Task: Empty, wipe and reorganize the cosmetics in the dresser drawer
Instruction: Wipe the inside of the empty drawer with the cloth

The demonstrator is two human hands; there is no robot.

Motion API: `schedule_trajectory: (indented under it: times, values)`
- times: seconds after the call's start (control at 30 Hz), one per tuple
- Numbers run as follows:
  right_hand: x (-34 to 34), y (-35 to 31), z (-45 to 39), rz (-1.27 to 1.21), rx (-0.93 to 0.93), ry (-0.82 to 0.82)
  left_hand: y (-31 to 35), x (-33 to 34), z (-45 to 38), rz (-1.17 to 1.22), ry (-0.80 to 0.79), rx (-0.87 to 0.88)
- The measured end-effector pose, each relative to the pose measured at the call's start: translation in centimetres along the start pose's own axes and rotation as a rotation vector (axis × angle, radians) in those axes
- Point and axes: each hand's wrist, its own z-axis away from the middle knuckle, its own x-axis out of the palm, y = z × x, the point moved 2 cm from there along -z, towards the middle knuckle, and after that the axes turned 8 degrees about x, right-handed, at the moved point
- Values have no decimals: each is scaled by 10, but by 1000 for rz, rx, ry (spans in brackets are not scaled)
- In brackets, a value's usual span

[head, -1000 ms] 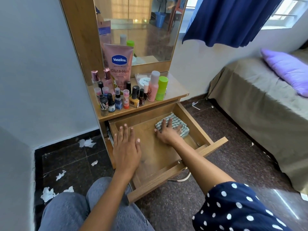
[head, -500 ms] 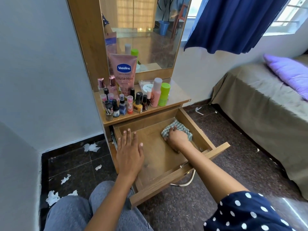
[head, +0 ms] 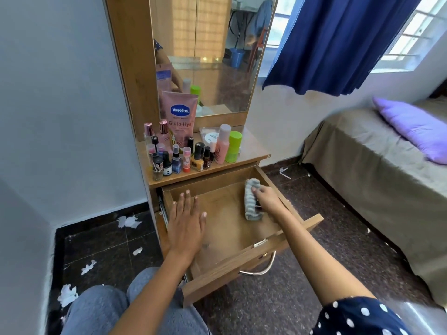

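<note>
The wooden dresser drawer [head: 244,258] stands pulled out, with nothing inside but a checked cloth [head: 251,200]. My right hand [head: 266,198] grips the cloth, bunched and blurred, against the drawer's right inner wall. Flat over the drawer's left side lies my left hand [head: 186,221], fingers straight and spread. Several cosmetics stand on the dresser top [head: 251,151]: a pink Vaseline tube [head: 179,117], nail polish bottles [head: 179,160], a pink bottle [head: 222,145] and a green bottle [head: 233,146].
A mirror [head: 208,52] rises behind the cosmetics. A bed [head: 377,165] with a purple pillow [head: 411,128] stands to the right, under a blue curtain [head: 338,42]. Torn paper scraps [head: 128,221] litter the dark floor at left. My knees [head: 108,308] are below the drawer.
My right hand has curled round the cloth and dragged it from the drawer's back middle to the right wall, bunching it up. My left hand stays flat on the left side.
</note>
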Motion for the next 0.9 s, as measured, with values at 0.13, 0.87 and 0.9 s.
schedule_trajectory:
  times: [0.13,0.87,0.9]
  values:
    - [-18,-7,-12,-290,-28,60,15,-12,-9,-50,5,107]
    - [-15,-145,-59,452,-249,483,54,-11,-87,-240,-176,287]
    - [-11,-145,-64,428,-243,488,54,-10,-87,-238,-180,283]
